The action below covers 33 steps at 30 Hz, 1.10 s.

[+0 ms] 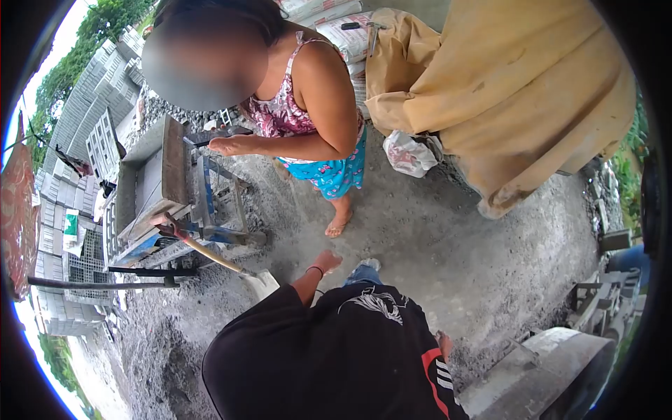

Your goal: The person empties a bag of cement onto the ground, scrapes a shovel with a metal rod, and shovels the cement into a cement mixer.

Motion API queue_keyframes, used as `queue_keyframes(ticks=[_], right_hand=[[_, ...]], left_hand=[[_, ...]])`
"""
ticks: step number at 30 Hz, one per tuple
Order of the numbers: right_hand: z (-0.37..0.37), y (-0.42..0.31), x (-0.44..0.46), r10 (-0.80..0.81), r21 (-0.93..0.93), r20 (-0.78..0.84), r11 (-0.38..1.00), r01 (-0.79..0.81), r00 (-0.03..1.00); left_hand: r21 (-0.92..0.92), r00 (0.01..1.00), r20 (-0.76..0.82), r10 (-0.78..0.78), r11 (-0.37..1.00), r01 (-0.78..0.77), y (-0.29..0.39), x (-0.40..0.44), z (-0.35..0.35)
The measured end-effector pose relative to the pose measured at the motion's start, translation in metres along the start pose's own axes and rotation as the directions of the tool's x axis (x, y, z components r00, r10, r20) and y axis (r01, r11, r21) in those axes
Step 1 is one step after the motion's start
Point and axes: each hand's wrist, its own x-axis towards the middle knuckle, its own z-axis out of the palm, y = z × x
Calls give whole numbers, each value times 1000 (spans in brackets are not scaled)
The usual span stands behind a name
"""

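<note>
Below the chest of my black shirt point(343, 350), my left hand point(327, 262) hangs over the grey ground, with a dark band at its wrist. Its fingers look loosely apart and nothing shows in them. A shovel point(210, 254) with a wooden shaft and red handle leans against a wooden box stand to its left. My right hand point(444, 344) is only partly visible beside the shirt's red and white side trim; its fingers are hidden. Facing me, another person point(322, 91) in a floral top and blue shorts holds a dark phone point(218, 136).
A wooden box point(150, 182) on a blue-framed stand is at the left, before stacked concrete blocks point(91, 91). A tan tarp point(518, 91) covers a pile at the upper right, beside a white plastic bag point(409, 154). A metal trough point(546, 371) lies at the lower right.
</note>
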Motion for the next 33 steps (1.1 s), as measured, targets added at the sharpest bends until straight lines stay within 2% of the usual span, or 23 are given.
queue_keyframes(ticks=[2,3,4,5,6,7,8,10,11,12,15,16,20,22,23,24,25,26,28,30,31,32,33], right_hand=[[4,1,0,10,-2,-5,1000,-10,1000],[5,2,0,17,2,-10,1000,-17,1000],[6,3,2,20,2,-17,1000,-20,1000],[6,3,1,26,1,-23,1000,-26,999],[8,4,1,33,0,-25,999,-33,999],[9,5,1,37,0,-26,999,-37,999],[10,6,0,37,3,-33,999,-36,999],[11,16,-4,21,37,-54,999,-19,998],[13,20,-14,15,62,-73,998,-10,997],[15,22,-24,0,93,-103,996,10,995],[16,29,-45,-3,190,-185,981,38,983],[15,34,-52,14,214,-231,976,37,973],[-10,54,-75,201,368,-300,926,-81,932],[-34,63,-74,237,438,-319,895,-79,918],[-48,69,-67,295,535,-379,843,-53,877],[-63,74,-60,357,618,-427,786,-20,831],[-79,78,-46,387,694,-417,720,12,823],[-89,77,-30,385,696,-417,718,17,823],[-114,53,8,404,843,-435,496,208,805],[-120,-12,49,328,901,-340,380,207,881],[-107,-69,41,216,892,-313,401,208,925],[-94,-134,32,48,906,-214,383,180,976],[-71,-206,7,-248,860,-185,428,279,951]], left_hand=[[-77,1000,-17,-14,997,13,20,3,-23],[276,977,34,210,938,-211,28,9,-34],[573,905,159,394,710,-410,36,14,-44],[571,902,167,399,707,-418,45,17,-54],[257,962,77,261,927,-272,50,21,-63],[86,980,74,185,978,-191,54,21,-69],[-87,992,70,108,991,-102,57,23,-74],[-324,960,141,-244,905,278,66,39,-81],[-283,999,-35,4,959,-14,40,61,-59],[-320,1000,-16,6,947,-11,38,73,-59],[-423,979,181,-89,892,159,59,100,-58],[-417,935,321,-153,863,284,88,87,-77],[-386,913,404,-53,895,223,130,131,-71],[-430,753,656,50,844,319,146,185,-57],[-492,839,544,-21,802,338,190,176,-59],[-429,945,309,109,903,36,218,192,-50],[-289,956,74,283,924,-251,245,212,-31],[-137,899,-62,434,888,-439,278,234,-9],[-406,829,-118,547,735,-543,404,194,-7],[-648,721,-119,683,496,-578,539,112,5],[-410,618,-71,783,541,-734,591,63,13],[-372,516,-118,849,444,-815,618,40,55],[-326,403,-163,901,336,-884,645,17,98]])
